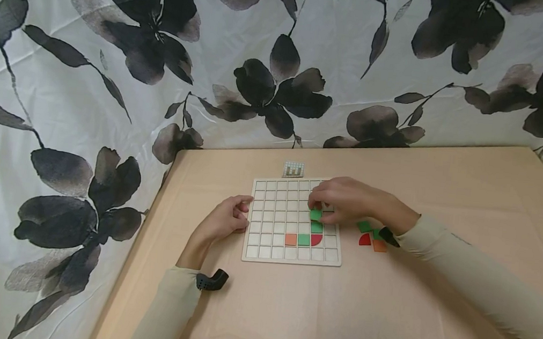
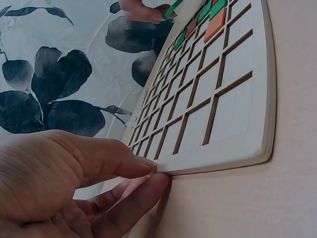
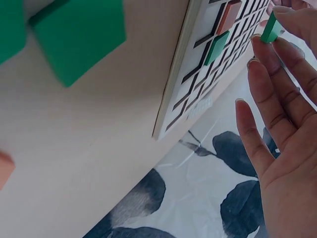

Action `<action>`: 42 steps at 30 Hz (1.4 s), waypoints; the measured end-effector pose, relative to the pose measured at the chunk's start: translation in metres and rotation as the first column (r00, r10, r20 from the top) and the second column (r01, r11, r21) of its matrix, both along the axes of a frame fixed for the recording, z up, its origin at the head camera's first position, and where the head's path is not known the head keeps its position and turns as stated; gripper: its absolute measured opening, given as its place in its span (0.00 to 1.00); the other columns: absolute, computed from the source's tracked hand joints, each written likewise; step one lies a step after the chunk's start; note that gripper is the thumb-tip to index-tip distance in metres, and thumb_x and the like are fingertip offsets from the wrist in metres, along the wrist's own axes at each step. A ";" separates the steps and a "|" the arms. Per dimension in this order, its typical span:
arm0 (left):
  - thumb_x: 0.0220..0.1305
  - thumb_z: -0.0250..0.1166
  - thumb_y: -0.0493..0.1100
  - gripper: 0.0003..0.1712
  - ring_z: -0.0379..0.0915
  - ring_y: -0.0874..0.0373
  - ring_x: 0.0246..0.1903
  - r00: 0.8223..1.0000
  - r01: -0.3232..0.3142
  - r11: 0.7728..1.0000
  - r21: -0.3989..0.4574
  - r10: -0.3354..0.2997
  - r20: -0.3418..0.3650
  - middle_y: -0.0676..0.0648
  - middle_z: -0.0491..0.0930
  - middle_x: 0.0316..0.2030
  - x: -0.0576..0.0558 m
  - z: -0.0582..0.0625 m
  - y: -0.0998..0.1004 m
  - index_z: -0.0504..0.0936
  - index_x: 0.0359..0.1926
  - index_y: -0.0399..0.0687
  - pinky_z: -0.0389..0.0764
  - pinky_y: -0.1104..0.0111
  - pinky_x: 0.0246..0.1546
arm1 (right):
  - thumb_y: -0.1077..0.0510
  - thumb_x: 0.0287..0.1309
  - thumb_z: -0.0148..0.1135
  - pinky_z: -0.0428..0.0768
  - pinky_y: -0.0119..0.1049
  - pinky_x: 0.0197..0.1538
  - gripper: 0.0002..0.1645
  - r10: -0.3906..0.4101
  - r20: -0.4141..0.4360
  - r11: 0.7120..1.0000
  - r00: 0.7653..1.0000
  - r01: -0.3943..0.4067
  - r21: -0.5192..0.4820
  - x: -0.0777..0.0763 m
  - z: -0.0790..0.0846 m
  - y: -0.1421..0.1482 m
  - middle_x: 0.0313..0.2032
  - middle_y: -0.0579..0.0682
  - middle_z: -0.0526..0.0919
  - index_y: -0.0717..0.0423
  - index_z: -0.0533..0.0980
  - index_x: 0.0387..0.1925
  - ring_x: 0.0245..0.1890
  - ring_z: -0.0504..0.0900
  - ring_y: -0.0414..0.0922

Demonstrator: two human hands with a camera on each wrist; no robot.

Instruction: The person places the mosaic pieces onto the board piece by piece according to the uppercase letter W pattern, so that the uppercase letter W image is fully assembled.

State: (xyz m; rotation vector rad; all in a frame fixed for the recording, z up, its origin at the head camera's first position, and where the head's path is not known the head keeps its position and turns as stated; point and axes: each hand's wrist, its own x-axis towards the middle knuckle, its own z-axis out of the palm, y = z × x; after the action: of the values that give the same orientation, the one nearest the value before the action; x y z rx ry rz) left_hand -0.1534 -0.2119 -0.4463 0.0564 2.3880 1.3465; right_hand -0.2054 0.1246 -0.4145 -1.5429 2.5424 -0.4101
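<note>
A white grid board (image 1: 259,252) with dark grooves lies on the table. My left hand (image 1: 222,218) is at its left side, thumb and a finger pinching the board's edge, as the left wrist view shows up close. Over the board's right half, my right hand (image 1: 348,199) pinches a green tile (image 3: 269,30) between thumb and fingertips, tilted above the squares. Below that hand, a green tile (image 1: 316,227) sits in the grid. One row nearer are an orange tile (image 1: 290,239), another green tile (image 1: 303,240) and a red round-edged tile (image 1: 316,240). The right hand hides some upper right squares.
Right of the board, under the right forearm, loose pieces lie together: a green tile (image 1: 364,226), a red piece (image 1: 365,239) and an orange tile (image 1: 379,247) among them. A small card with a printed grid (image 1: 293,169) lies behind the board. Floral cloth (image 1: 225,36) hangs beyond the table.
</note>
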 end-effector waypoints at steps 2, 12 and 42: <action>0.59 0.63 0.21 0.40 0.71 0.55 0.38 1.000 0.002 1.000 0.000 -0.002 0.000 0.40 0.68 0.49 0.000 0.001 0.000 0.66 0.73 0.40 0.84 0.67 0.34 | 0.51 0.58 0.70 0.76 0.33 0.41 0.12 0.014 -0.002 1.000 1.000 -0.014 -0.003 0.000 0.000 -0.003 0.34 0.41 0.81 0.45 0.82 0.43 0.35 0.74 0.37; 0.59 0.63 0.22 0.40 0.71 0.55 0.37 1.000 0.006 1.000 -0.004 -0.006 0.011 0.40 0.69 0.49 0.000 0.004 0.001 0.66 0.73 0.41 0.83 0.67 0.33 | 0.47 0.58 0.72 0.74 0.33 0.38 0.13 0.057 -0.001 0.998 0.998 -0.057 0.010 0.002 0.000 -0.020 0.33 0.42 0.81 0.46 0.82 0.42 0.34 0.73 0.37; 0.60 0.63 0.22 0.40 0.70 0.55 0.37 1.000 -0.004 1.000 -0.003 0.004 0.026 0.41 0.68 0.49 0.000 0.001 0.000 0.66 0.73 0.43 0.83 0.68 0.32 | 0.47 0.58 0.70 0.75 0.32 0.37 0.12 0.146 -0.047 0.989 0.988 -0.144 0.032 0.006 -0.014 -0.057 0.34 0.39 0.80 0.45 0.81 0.41 0.32 0.74 0.37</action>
State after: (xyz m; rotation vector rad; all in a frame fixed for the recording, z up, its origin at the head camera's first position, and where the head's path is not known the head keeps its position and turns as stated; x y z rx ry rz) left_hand -0.1531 -0.2119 -0.4457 0.0334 2.3691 1.3373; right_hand -0.1993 0.0674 -0.4285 -1.7337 2.4389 -0.3205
